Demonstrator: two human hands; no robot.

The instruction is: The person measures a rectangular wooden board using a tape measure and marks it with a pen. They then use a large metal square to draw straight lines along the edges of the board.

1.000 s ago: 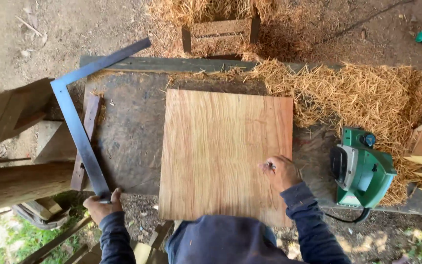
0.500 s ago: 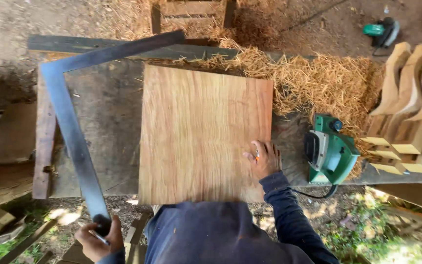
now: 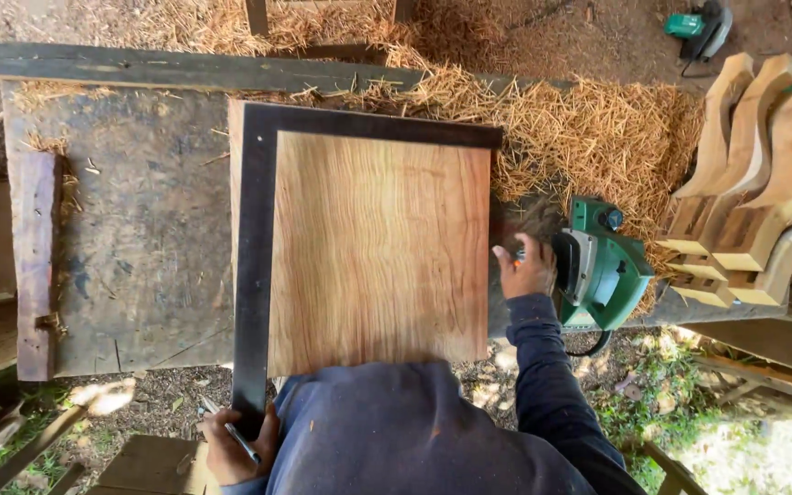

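Observation:
A square light wooden board (image 3: 378,247) lies flat on a dark workbench (image 3: 139,247). A dark steel framing square (image 3: 254,275) rests on the board, one arm along its left edge and the other along its far edge. My left hand (image 3: 231,449) grips the near end of the square below the bench edge, with a thin pen-like stick (image 3: 236,438) across its fingers. My right hand (image 3: 524,270) is curled against the board's right edge with a small pencil-like thing in its fingers. It sits right beside a green electric planer (image 3: 602,270).
Straw (image 3: 598,137) is heaped on the bench's far right. Several carved wooden pieces (image 3: 753,202) are stacked right of the planer. A dark plank (image 3: 185,66) runs along the far edge and a wooden batten (image 3: 37,266) lies at the left. Another green power tool (image 3: 698,27) lies on the ground.
My left hand has swung the framing square from the bench's left side onto the board's left and far edges. My right hand slid from the board's near corner to its right edge.

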